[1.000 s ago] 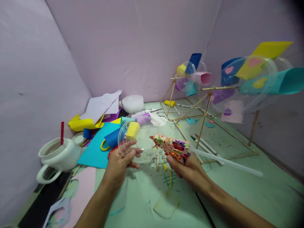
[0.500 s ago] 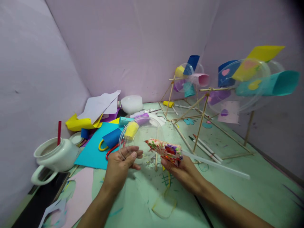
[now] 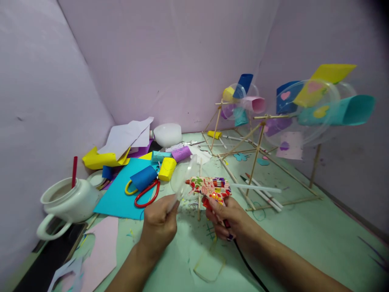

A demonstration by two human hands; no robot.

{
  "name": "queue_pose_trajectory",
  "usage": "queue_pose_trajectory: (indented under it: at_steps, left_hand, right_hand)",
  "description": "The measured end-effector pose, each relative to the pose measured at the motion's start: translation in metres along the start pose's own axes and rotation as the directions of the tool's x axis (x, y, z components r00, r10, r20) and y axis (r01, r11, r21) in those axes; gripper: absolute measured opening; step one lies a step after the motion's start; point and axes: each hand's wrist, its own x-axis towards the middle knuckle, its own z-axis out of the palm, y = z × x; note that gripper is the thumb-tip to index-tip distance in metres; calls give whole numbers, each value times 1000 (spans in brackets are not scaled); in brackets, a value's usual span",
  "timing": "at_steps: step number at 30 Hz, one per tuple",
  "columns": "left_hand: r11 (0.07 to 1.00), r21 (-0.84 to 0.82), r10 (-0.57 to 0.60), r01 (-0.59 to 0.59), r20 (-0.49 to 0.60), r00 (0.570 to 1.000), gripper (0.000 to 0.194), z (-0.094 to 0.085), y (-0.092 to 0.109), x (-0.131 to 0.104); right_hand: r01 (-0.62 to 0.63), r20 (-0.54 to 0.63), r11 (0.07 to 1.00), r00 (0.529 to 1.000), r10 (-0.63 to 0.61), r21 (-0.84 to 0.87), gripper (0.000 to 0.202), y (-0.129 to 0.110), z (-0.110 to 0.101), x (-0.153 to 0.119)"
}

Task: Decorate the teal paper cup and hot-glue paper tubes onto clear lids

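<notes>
Pinched in my left hand [image 3: 160, 219] is a clear plastic disc [image 3: 186, 183], like a lid, turned nearly edge-on. My right hand [image 3: 226, 217] grips a floral-patterned glue gun [image 3: 211, 188], its nozzle pointing left and close to the disc; whether they touch I cannot tell. A translucent glue stick [image 3: 258, 187] juts from the gun's back and a black cord hangs below. Left of the disc lie short paper tubes: yellow [image 3: 167, 169], purple [image 3: 181, 153], teal [image 3: 161, 156] and blue [image 3: 144, 178]. Red-handled scissors [image 3: 148, 194] lie beside the blue tube.
Two stick-framed paper wheels [image 3: 319, 109] stand at the right. Coloured pencils [image 3: 264, 192] lie beneath the nearer frame. A white mug [image 3: 75, 200] stands at the left by blue paper [image 3: 114, 198]. Pink paper [image 3: 105, 247] lies in front, a white container [image 3: 167, 135] at the back.
My left hand has turned the clear disc from facing me to nearly edge-on, closing its fingers on the rim. My right hand has rotated, bringing the glue gun upright and level.
</notes>
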Motion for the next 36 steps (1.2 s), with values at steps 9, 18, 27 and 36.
queue_pose_trajectory:
  at_steps: [9, 18, 27, 36]
  left_hand:
    - [864, 256, 456, -433, -37, 889, 50, 0, -5, -6]
    - [962, -174, -202, 210, 64, 977, 13, -15, 13, 5]
    - [998, -17, 68, -68, -3, 998, 27, -15, -4, 0]
    - [454, -526, -792, 719, 132, 597, 26, -15, -1, 21]
  right_hand:
    - [5, 135, 999, 991, 1, -44, 47, -3, -2, -1]
    - [377, 294, -20, 688, -664, -926, 17, -3, -8, -7]
    - [146, 80, 956, 988, -129, -255, 38, -4, 0, -9]
    - [199, -1, 958, 979, -204, -208, 45, -9, 1, -12]
